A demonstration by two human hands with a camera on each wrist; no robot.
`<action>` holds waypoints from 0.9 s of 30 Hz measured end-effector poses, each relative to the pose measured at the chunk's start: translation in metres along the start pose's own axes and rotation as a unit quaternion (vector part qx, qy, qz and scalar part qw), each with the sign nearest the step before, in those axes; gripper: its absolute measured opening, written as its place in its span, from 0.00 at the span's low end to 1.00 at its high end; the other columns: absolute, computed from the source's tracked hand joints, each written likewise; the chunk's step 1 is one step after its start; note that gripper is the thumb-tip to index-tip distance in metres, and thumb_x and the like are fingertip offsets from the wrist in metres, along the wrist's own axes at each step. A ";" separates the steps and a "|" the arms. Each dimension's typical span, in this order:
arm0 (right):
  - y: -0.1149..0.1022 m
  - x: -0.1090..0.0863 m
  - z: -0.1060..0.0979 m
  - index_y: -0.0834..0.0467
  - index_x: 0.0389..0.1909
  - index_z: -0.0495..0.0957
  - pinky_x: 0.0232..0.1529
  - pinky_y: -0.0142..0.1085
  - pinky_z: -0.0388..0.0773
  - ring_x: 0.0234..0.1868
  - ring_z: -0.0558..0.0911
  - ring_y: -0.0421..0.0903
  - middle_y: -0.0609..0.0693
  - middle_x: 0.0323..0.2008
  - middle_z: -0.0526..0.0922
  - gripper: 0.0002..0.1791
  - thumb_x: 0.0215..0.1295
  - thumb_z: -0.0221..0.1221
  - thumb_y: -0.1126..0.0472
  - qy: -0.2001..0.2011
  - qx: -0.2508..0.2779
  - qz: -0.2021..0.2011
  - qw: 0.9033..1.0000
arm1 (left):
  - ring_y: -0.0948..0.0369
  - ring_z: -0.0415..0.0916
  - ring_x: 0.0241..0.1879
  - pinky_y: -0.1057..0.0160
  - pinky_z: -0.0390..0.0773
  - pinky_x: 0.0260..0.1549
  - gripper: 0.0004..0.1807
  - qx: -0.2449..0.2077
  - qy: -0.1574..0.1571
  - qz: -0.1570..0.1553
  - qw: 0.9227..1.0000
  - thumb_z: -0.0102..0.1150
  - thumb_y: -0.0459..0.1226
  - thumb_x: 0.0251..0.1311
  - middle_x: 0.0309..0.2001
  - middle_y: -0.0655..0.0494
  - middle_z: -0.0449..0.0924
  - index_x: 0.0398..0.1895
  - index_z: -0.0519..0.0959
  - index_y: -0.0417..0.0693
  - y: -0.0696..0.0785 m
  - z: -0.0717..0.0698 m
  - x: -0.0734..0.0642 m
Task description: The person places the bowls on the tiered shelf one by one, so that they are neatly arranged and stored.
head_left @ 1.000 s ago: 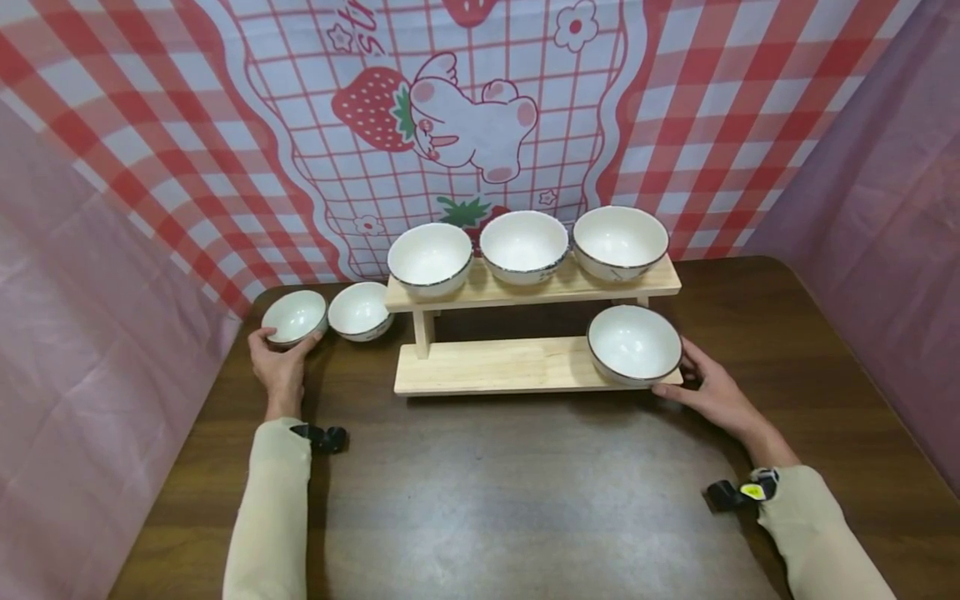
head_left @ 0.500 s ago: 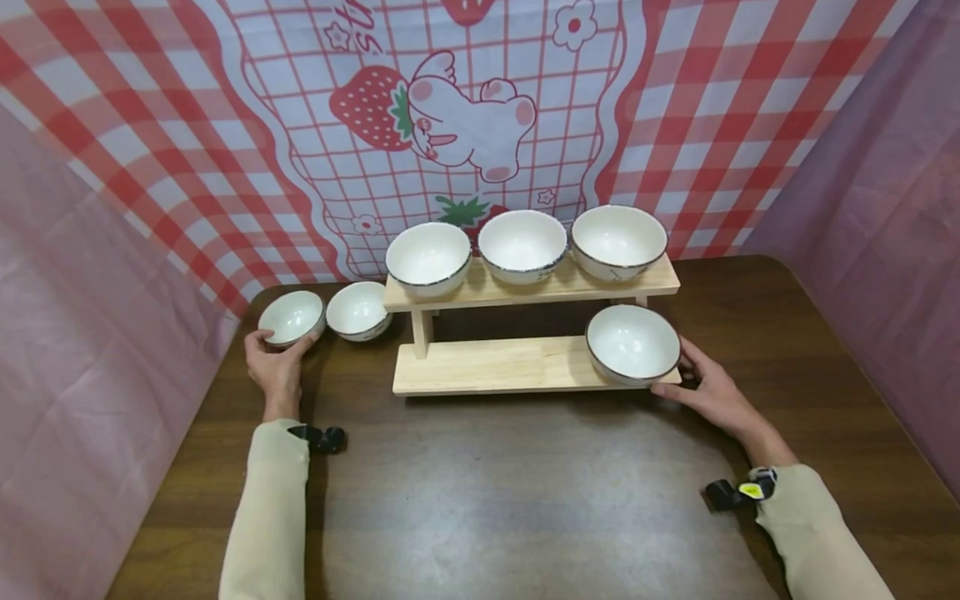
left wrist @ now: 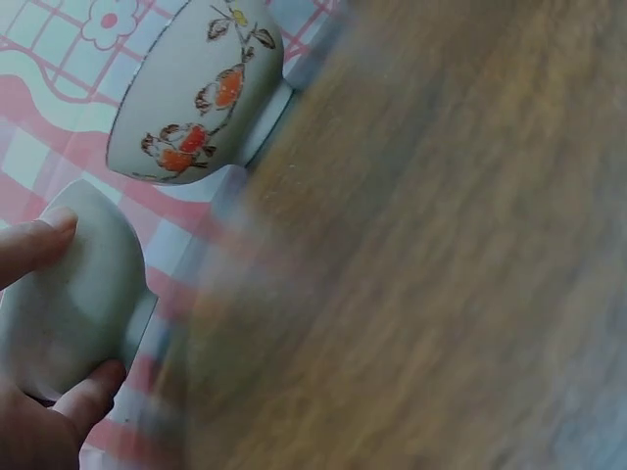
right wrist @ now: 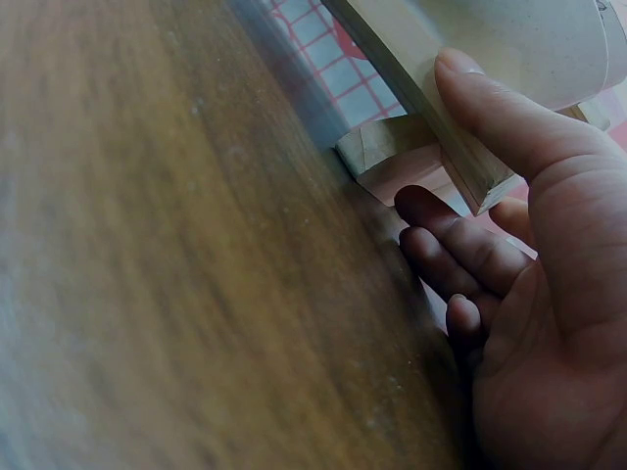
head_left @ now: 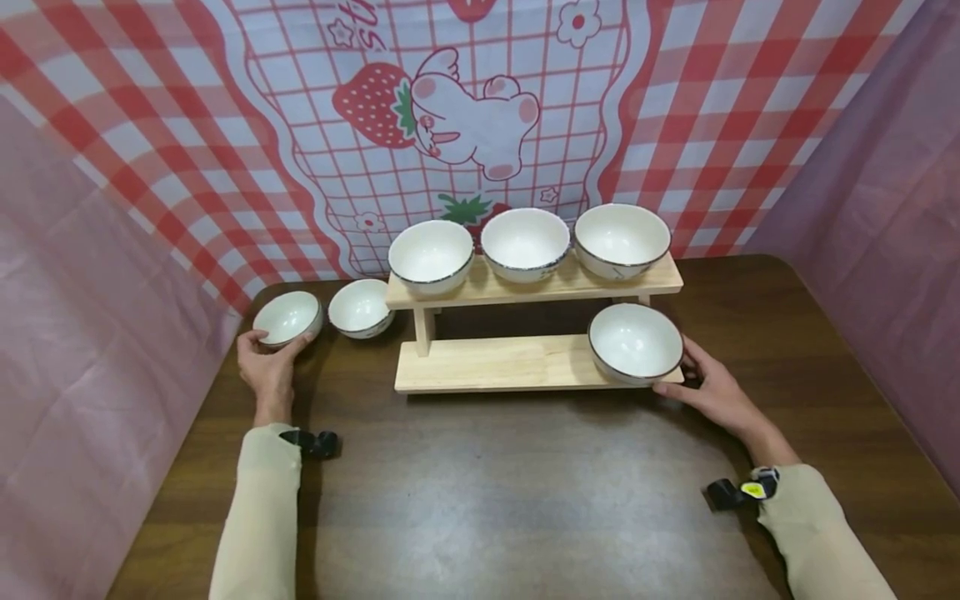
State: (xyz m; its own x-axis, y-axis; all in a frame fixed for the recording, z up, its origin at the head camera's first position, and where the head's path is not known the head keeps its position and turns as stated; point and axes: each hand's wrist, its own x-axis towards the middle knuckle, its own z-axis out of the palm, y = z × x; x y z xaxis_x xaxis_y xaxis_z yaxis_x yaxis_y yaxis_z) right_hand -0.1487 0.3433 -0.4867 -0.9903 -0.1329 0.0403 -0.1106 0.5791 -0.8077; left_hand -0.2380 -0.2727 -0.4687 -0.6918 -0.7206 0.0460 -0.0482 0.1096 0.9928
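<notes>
At the table's far left my left hand (head_left: 267, 367) grips a small white bowl (head_left: 288, 317) by its near side. In the left wrist view its thumb and a finger span the bowl's plain wall (left wrist: 83, 284), from near the rim to the foot. A second small bowl (head_left: 361, 307) stands just right of it; birds on a branch decorate its outside. My right hand (head_left: 712, 392) holds a larger dark-rimmed bowl (head_left: 636, 342) on the right end of the lower shelf. Its thumb rests against the bowl's wall, while several fingers curl below the shelf's end in the right wrist view.
A two-tier wooden stand (head_left: 480, 367) occupies the back middle of the brown table (head_left: 487, 492). Three white bowls line its upper shelf: left (head_left: 431, 254), middle (head_left: 525, 243) and right (head_left: 622, 239). A red checked cloth (head_left: 705, 125) hangs behind, with pink drapes at both sides.
My left hand has shifted slightly left with its small bowl, widening the gap to the second small bowl. My right hand and the bowl it holds have stayed in place.
</notes>
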 end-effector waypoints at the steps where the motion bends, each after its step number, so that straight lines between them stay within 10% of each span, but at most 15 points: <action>1: 0.000 0.000 0.000 0.61 0.79 0.48 0.46 0.15 0.65 0.48 0.69 0.17 0.69 0.67 0.71 0.50 0.63 0.67 0.58 0.000 0.000 0.000 1.000 | 0.64 0.68 0.51 0.71 0.68 0.54 0.31 -0.001 0.000 0.002 1.000 0.80 0.29 0.36 0.52 0.54 0.77 0.35 0.67 0.60 0.001 -0.001 -0.001; 27: -0.001 0.000 -0.001 0.60 0.79 0.49 0.47 0.14 0.64 0.50 0.68 0.16 0.69 0.68 0.70 0.50 0.62 0.68 0.59 0.001 0.011 -0.005 1.000 | 0.62 0.71 0.45 0.75 0.75 0.38 0.31 -0.100 -0.048 0.037 0.993 0.73 0.16 0.35 0.44 0.58 0.75 0.37 0.71 0.53 0.040 -0.028 -0.037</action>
State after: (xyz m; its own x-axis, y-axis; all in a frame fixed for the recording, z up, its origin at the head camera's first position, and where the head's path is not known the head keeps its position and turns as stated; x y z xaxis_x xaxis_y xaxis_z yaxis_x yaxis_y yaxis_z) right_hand -0.1482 0.3433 -0.4857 -0.9894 -0.1369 0.0488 -0.1180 0.5606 -0.8196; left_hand -0.1941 -0.2611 -0.4274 -0.7545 -0.6457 0.1177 0.1424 0.0141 0.9897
